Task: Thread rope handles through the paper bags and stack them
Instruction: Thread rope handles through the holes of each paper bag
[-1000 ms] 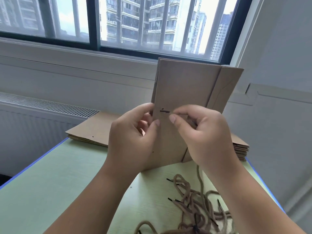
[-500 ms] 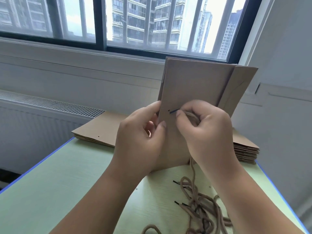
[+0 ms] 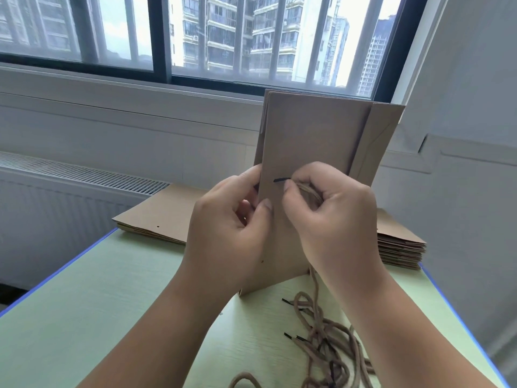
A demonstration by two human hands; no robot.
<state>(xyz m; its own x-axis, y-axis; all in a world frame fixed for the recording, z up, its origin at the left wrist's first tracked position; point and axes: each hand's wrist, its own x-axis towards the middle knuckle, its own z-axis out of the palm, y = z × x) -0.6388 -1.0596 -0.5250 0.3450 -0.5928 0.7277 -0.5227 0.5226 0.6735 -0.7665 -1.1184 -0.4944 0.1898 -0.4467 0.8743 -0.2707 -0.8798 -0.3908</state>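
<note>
Left hand (image 3: 232, 228) grips the near-left edge of the paper bag (image 3: 313, 141): thumb on the front face, fingers curled behind. Right hand (image 3: 335, 219) pinches a rope handle (image 3: 309, 189) just behind its black tip (image 3: 281, 180), which lies level against the bag's front face, pointing toward the bag's left edge.

Head view, positions taken from the bag:
- Bag folded flat and held upright, tilted slightly, in the middle of the view. Its lower corner is at the table (image 3: 98, 303); contact cannot be confirmed.
- One small punched hole (image 3: 262, 261) shows low on the front face, beside the left wrist.
- The held rope trails down from under the right hand.
- Loose ropes (image 3: 327, 340) lie in a tangle on the table, in front of the bag and to its right.
- Stack of flat bags (image 3: 156, 217) lies on the table behind the bag, showing on both sides of it.
- Window (image 3: 251, 37) well behind and above.
</note>
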